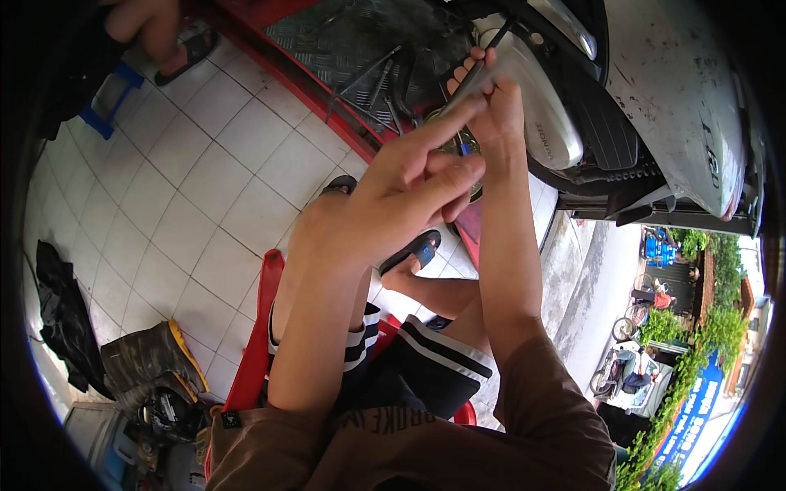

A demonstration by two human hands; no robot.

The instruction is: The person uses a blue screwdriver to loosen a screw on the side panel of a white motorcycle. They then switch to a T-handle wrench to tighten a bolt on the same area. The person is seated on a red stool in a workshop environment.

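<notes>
Black in colour, a slim rod is held in the right hand, close against the pale grey side cover of a motorcycle. The rod's long axis is seen slanting from upper right to lower left in the view; its lower end is lost in blur and behind fingers, so no end point is recorded. The fingers of the right hand are curled together around the rod, with the fingertips shown on its far side. The left hand is placed lower and further left, nearer the wearer's body, with its index finger extended up and to the right, toward the right palm. Its index finger and thumb are spread apart and the remaining fingers are loosely bent; nothing is seen clasped there. From the left fingertips the rod is located up and to the right, and the right hand is clearly the nearer of the two. Whether the right palm is touched by the left index finger cannot be told. Beyond the left wrist, several long metal tools are laid on a dark, tread-patterned platform, edged in red.
</notes>
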